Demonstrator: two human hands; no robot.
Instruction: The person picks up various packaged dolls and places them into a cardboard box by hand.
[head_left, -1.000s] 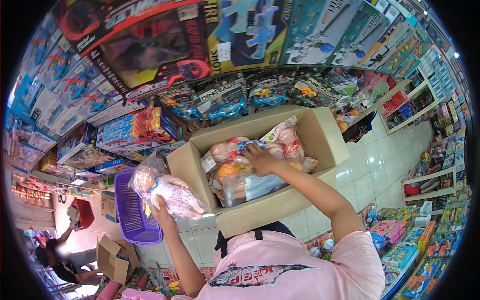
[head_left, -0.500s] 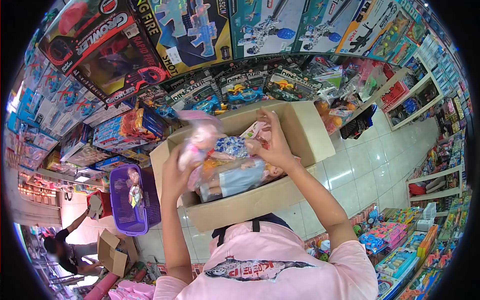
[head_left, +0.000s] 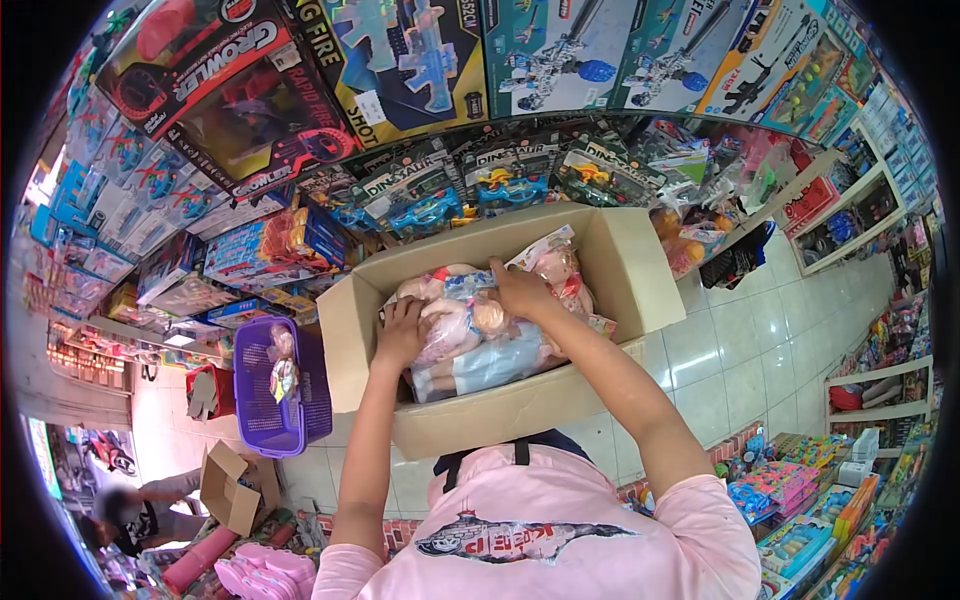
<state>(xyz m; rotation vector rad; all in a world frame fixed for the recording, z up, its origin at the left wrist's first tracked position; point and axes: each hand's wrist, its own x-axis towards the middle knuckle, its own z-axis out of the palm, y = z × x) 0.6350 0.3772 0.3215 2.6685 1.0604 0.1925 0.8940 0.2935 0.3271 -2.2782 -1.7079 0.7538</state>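
Note:
An open cardboard box (head_left: pixel 495 412) holds several dolls in clear plastic bags. My left hand (head_left: pixel 402 332) lies with its fingers spread at the left end of the box, on a bagged doll in pink (head_left: pixel 450 338). My right hand (head_left: pixel 524 294) reaches in from the right. Its thumb and forefinger are apart and rest on the bagged dolls near the middle, while its other fingers are partly hidden. A doll in a pale blue skirt (head_left: pixel 490 372) lies along the near side. Another packaged doll (head_left: pixel 558 264) is at the far right corner.
A purple basket (head_left: pixel 318 400) with a bagged doll (head_left: pixel 284 365) stands left of the box. Boxed toy guns (head_left: pixel 405 60) and dinosaur packs (head_left: pixel 505 180) line the shelves ahead. At lower left, a person (head_left: pixel 135 525) is beside another cardboard box (head_left: pixel 228 490).
The pink doll that my left hand held raised now lies inside the box, with that hand lowered onto it. My right hand has moved down onto the dolls.

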